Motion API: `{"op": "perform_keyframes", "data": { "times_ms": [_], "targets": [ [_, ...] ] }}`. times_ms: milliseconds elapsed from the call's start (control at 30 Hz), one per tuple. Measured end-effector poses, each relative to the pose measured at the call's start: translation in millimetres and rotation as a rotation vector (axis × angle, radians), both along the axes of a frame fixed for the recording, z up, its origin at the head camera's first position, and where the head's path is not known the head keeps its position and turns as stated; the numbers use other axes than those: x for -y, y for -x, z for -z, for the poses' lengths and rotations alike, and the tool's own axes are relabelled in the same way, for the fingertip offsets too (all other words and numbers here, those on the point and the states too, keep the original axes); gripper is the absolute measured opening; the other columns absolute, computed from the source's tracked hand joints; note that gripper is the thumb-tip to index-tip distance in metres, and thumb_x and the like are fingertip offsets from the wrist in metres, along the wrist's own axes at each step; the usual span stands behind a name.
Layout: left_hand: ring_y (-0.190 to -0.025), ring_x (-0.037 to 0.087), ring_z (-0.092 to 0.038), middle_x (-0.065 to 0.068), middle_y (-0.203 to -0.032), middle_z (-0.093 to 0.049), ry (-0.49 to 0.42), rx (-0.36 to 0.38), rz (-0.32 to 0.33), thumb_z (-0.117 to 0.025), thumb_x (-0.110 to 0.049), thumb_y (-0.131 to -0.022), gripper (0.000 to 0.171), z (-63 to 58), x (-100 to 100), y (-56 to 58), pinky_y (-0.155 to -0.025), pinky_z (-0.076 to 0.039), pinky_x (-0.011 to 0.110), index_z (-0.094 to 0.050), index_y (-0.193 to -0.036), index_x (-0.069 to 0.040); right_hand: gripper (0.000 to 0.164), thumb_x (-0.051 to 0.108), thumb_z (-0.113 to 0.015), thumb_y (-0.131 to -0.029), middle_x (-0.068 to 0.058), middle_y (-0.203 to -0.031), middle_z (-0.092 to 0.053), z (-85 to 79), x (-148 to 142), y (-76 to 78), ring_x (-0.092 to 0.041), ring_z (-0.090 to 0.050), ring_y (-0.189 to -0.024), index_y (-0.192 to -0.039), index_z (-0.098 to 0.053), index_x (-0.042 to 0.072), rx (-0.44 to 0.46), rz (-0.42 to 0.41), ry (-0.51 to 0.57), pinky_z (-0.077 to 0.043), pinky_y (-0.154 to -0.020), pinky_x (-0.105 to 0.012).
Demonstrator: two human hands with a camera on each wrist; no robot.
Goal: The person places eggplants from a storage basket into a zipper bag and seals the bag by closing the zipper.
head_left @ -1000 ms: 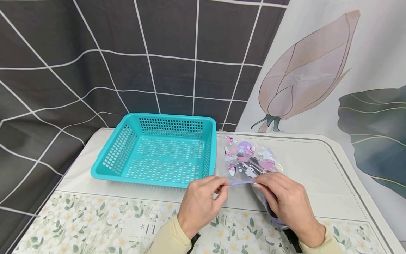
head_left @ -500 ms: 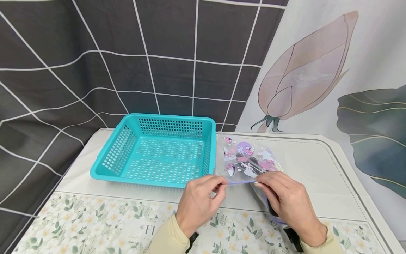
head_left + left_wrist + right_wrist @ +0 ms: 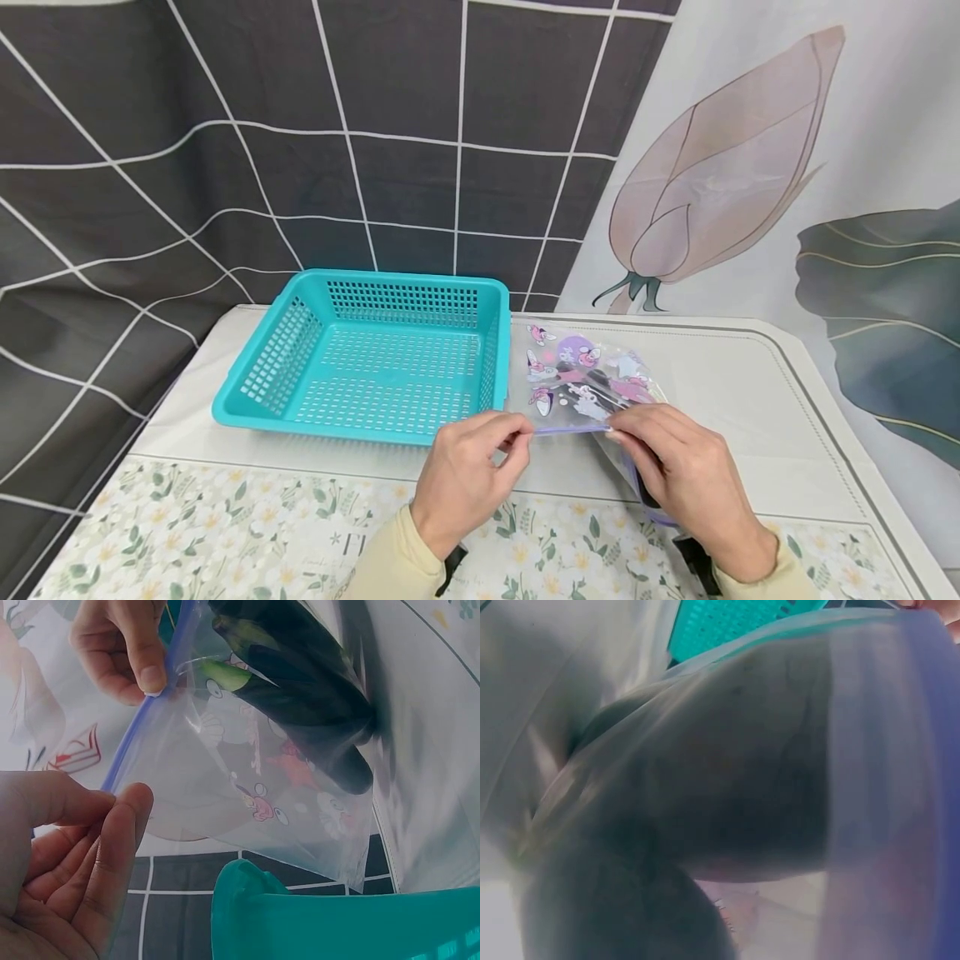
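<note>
A clear zip bag point(image 3: 534, 375) printed with pink and purple cartoon figures lies at the right of the table. Inside it are dark eggplants point(image 3: 307, 705), one with a green stem end, seen best in the left wrist view. My left hand point(image 3: 468, 479) pinches the end of the purple zip strip point(image 3: 570, 430) between thumb and forefinger. Farther along the same strip, my right hand point(image 3: 686, 475) pinches it too. The strip runs straight between both hands. Close up in the right wrist view, a blurred eggplant point(image 3: 735, 765) fills most of the picture behind the plastic.
Just left of the bag stands a turquoise plastic basket point(image 3: 360, 432) with slotted walls and nothing inside. Under everything is a white table cover point(image 3: 750, 400) with a flowered front band. A dark gridded curtain point(image 3: 405, 192) hangs behind.
My left hand has slid slightly left and my right hand slightly right, so more of the zip strip shows between them. The bag's far corner has sunk a little.
</note>
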State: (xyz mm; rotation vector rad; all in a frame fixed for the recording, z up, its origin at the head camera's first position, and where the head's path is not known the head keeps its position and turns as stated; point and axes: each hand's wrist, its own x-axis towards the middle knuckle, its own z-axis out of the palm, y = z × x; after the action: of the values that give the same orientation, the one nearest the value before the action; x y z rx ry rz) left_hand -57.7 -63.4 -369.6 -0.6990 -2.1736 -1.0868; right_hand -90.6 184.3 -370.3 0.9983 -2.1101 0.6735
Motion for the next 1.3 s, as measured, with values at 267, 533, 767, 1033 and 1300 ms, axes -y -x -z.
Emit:
{"op": "perform_keyframes", "data": {
  "times_ms": [267, 533, 767, 1033, 1300],
  "targets": [
    [-0.069, 0.005, -0.068, 0.001, -0.081, -0.073, -0.002, -0.003, 0.005, -0.069, 0.004, -0.084, 0.013, -1.1, 0.5, 0.4, -0.065, -0.053, 0.012, -0.073, -0.086, -0.008, 0.035, 0.034, -0.051, -0.106, 0.001, -0.092, -0.071, -0.9, -2.6, 1.5, -0.017, -0.068, -0.085, -0.095, -0.075, 0.011, 0.002, 0.005, -0.001, -0.047, -0.089, -0.015],
    [-0.068, 0.004, -0.067, 0.000, -0.080, -0.072, -0.003, -0.001, 0.008, -0.069, 0.004, -0.085, 0.013, -0.7, 1.4, 0.4, -0.065, -0.053, 0.012, -0.073, -0.087, -0.008, 0.035, 0.034, -0.051, -0.106, 0.002, -0.092, -0.071, -1.3, -4.3, 2.0, -0.016, -0.068, -0.084, -0.095, -0.075, 0.011, 0.009, 0.009, 0.000, -0.047, -0.086, -0.016],
    [-0.069, 0.005, -0.068, 0.001, -0.081, -0.073, -0.011, -0.001, 0.011, -0.068, 0.005, -0.084, 0.013, -0.7, 2.3, 1.2, -0.066, -0.053, 0.012, -0.073, -0.087, -0.007, 0.036, 0.035, -0.051, -0.106, 0.002, -0.091, -0.071, -1.7, -6.2, 2.1, -0.016, -0.067, -0.084, -0.094, -0.075, 0.011, 0.016, 0.023, -0.001, -0.046, -0.089, -0.015],
    [-0.069, 0.005, -0.068, 0.001, -0.082, -0.073, -0.015, 0.003, 0.003, -0.068, 0.005, -0.084, 0.013, -0.5, 3.0, 1.8, -0.067, -0.054, 0.013, -0.073, -0.087, -0.008, 0.037, 0.036, -0.051, -0.106, 0.002, -0.091, -0.071, -2.3, -8.2, 2.9, -0.015, -0.067, -0.084, -0.094, -0.075, 0.011, 0.020, 0.036, -0.009, -0.046, -0.086, -0.015],
    [-0.070, 0.005, -0.068, 0.000, -0.082, -0.073, -0.011, 0.003, 0.001, -0.068, 0.004, -0.085, 0.013, -0.5, 3.1, 2.4, -0.067, -0.054, 0.013, -0.073, -0.087, -0.008, 0.037, 0.037, -0.051, -0.106, 0.002, -0.092, -0.071, -2.8, -9.7, 3.0, -0.016, -0.068, -0.084, -0.095, -0.075, 0.011, 0.035, 0.048, -0.013, -0.045, -0.087, -0.014]
  ]
}}
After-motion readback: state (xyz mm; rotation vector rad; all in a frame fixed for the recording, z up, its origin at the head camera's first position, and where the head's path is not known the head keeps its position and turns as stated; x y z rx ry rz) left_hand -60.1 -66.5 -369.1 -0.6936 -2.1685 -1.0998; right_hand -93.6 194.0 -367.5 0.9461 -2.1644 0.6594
